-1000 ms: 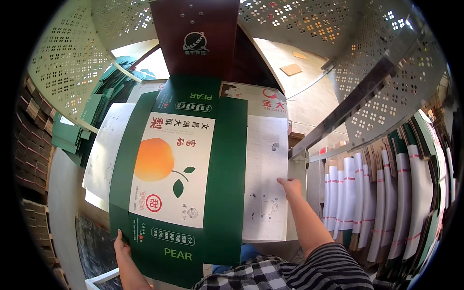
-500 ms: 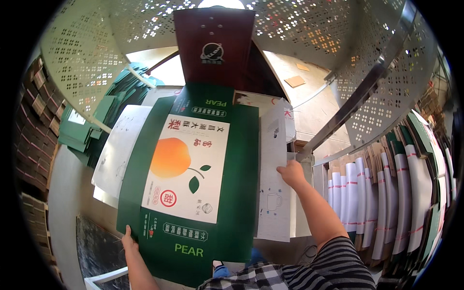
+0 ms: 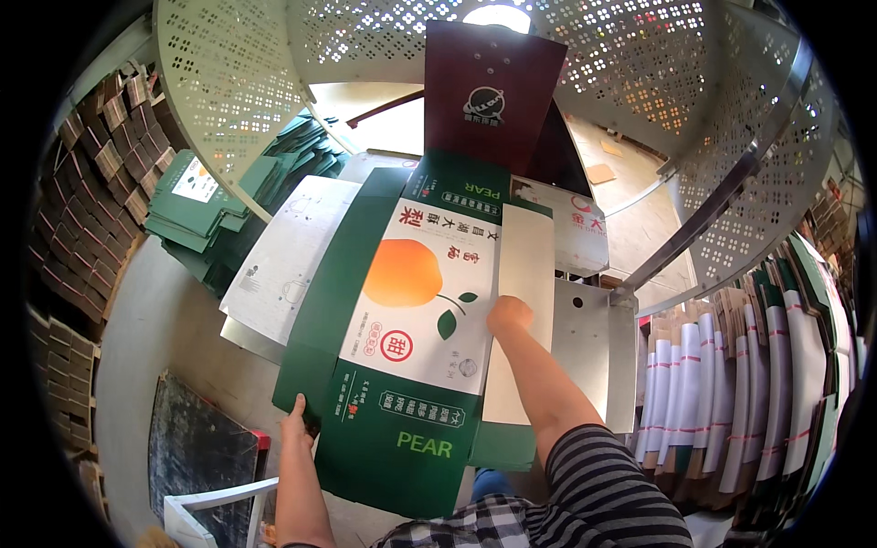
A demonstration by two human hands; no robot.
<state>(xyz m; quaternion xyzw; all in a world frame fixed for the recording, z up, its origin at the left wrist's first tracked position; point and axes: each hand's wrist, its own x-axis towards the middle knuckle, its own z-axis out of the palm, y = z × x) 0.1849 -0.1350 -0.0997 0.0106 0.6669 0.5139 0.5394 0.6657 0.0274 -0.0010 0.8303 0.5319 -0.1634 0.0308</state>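
Observation:
A large flat green cardboard carton (image 3: 388, 447) lies before me, its white middle panel (image 3: 420, 310) printed with an orange-yellow fruit and green leaves. My left hand (image 3: 297, 425) grips its near left edge, thumb on top and the other fingers hidden beneath. Along the right side of the printed panel runs a plain cream cardboard strip (image 3: 519, 365), with green at its ends. Upon the border between strip and panel rests my right hand (image 3: 510, 317), closed like a fist; I cannot see whether anything is inside it. The carton's far flap reaches a dark red upright plate (image 3: 493, 91).
Perforated metal guards (image 3: 228, 91) curve around the far side. White boards (image 3: 288, 265) and a metal plate (image 3: 594, 356) flank the carton. Green cartons (image 3: 206, 210) are piled at left, bundled brown cardboard (image 3: 100, 201) beyond. Tied white and brown sheets (image 3: 694, 374) stand at right. A metal bar (image 3: 703, 210) slants overhead.
My right hand has moved left from the white board onto the carton's right side. The cream strip now shows, and the white board with the mug drawing there is out of sight. The view has shifted.

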